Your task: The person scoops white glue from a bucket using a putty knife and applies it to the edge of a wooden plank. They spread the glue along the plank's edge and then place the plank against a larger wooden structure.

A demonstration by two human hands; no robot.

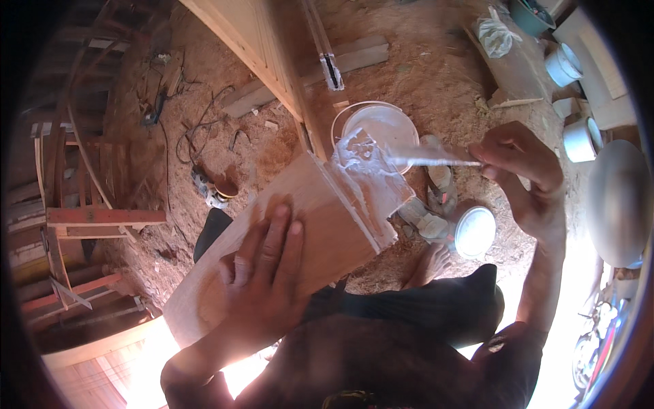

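My left hand (266, 279) lies flat, fingers stretched out, on a pale wooden board (320, 221) that slants across my lap. At the board's far right end is a thin flat piece (375, 177) smeared with white paste; whether it is fixed to the board I cannot tell. My right hand (521, 160) is raised at the right, fingers closed on the near end of a thin flat blade (436, 155) with white along its edge. Motion blurs the blade, which points left toward the smeared piece. Behind it stands a round bucket (402, 123), whitish inside.
A tall wooden panel (262, 48) rises just beyond the board. On the sawdust-covered ground at left lie an angle grinder (211, 189) and cables. A white lid or tub (475, 232) sits near my foot. Several buckets, one white (563, 65), line the right side; wooden frames (105, 217) stand left.
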